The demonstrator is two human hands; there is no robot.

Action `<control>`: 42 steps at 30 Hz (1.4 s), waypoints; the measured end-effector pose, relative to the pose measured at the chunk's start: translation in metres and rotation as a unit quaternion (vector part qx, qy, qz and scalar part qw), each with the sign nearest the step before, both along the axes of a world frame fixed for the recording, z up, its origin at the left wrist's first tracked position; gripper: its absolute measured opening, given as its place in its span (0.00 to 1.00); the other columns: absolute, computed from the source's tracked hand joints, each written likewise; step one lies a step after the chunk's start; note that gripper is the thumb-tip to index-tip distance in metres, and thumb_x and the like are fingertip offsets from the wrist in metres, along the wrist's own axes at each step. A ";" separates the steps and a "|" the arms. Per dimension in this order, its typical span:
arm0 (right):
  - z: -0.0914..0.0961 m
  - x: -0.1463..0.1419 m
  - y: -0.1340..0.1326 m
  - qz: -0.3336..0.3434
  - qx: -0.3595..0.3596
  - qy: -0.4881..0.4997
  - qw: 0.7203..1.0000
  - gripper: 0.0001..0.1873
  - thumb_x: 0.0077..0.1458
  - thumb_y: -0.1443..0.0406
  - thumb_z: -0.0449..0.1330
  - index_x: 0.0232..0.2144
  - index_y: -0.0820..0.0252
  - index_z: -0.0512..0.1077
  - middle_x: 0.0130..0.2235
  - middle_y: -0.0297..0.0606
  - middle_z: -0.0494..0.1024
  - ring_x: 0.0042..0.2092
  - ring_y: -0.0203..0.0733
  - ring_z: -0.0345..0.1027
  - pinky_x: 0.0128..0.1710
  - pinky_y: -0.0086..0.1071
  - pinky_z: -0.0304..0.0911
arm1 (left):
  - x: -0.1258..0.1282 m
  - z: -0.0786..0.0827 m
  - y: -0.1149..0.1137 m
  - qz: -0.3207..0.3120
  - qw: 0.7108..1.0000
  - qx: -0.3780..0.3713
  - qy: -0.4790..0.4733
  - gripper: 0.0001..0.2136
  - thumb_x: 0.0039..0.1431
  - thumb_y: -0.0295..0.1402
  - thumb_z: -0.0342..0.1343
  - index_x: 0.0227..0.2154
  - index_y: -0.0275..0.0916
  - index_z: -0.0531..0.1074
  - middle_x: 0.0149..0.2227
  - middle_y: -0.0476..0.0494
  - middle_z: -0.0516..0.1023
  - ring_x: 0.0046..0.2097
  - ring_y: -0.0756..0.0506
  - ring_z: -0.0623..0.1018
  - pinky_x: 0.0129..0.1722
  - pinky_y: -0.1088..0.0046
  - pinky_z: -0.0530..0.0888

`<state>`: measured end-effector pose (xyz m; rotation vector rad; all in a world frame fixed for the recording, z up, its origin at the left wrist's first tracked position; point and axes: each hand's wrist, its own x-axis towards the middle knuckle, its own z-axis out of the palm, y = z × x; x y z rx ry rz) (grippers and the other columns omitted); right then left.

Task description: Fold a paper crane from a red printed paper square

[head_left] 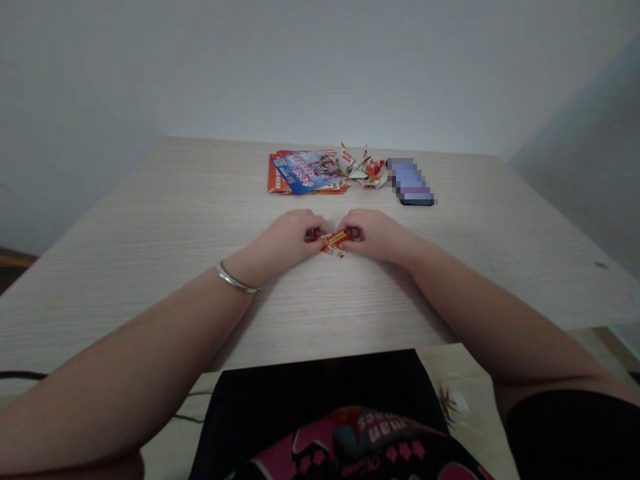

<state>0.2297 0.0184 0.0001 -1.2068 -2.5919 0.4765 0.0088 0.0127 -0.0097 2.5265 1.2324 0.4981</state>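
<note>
A small piece of red, yellow and white printed paper (336,241) is held low over the table, between both hands. My left hand (299,235), with a silver bangle (235,279) at the wrist, pinches its left side. On the right side, the fingers of my right hand (374,235) are closed on the same paper. The fingertips partly cover it, so its full outline is hidden. Beyond the hands lies a stack of printed leaflets (307,173), blue on top with red ones beneath. Crumpled, folded paper pieces (367,170) sit against the stack's right side.
A phone (411,181), its screen blurred out, lies right of the paper pieces. The pale wood-grain table (150,200) meets a white wall (320,67) at the back. Cables (23,375) show at the lower left, and a dark printed garment (360,440) fills the bottom.
</note>
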 end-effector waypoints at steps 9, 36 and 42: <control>0.010 -0.009 -0.009 -0.057 0.091 -0.138 0.985 0.11 0.66 0.68 0.58 0.44 0.63 0.81 0.46 0.47 0.83 0.48 0.47 0.73 0.47 0.36 0.61 | 0.004 0.010 -0.008 -0.010 0.995 0.047 0.093 0.14 0.69 0.27 0.50 0.48 0.33 0.81 0.45 0.35 0.83 0.49 0.38 0.80 0.54 0.60 0.74; 0.027 0.006 -0.028 -0.009 0.146 -0.298 0.943 0.17 0.65 0.72 0.54 0.44 0.65 0.83 0.49 0.51 0.85 0.48 0.53 0.76 0.54 0.46 0.60 | 0.014 0.002 -0.043 -0.016 0.972 0.032 0.234 0.35 0.75 0.49 0.41 0.73 0.24 0.54 0.75 0.20 0.51 0.77 0.30 0.53 0.73 0.47 0.56; 0.028 0.007 -0.028 -0.005 0.136 -0.290 0.947 0.15 0.64 0.71 0.56 0.42 0.65 0.83 0.48 0.52 0.85 0.48 0.55 0.76 0.52 0.47 0.61 | 0.015 0.019 -0.054 0.055 0.965 0.015 0.254 0.33 0.75 0.45 0.40 0.72 0.24 0.56 0.74 0.21 0.56 0.75 0.28 0.59 0.70 0.36 0.55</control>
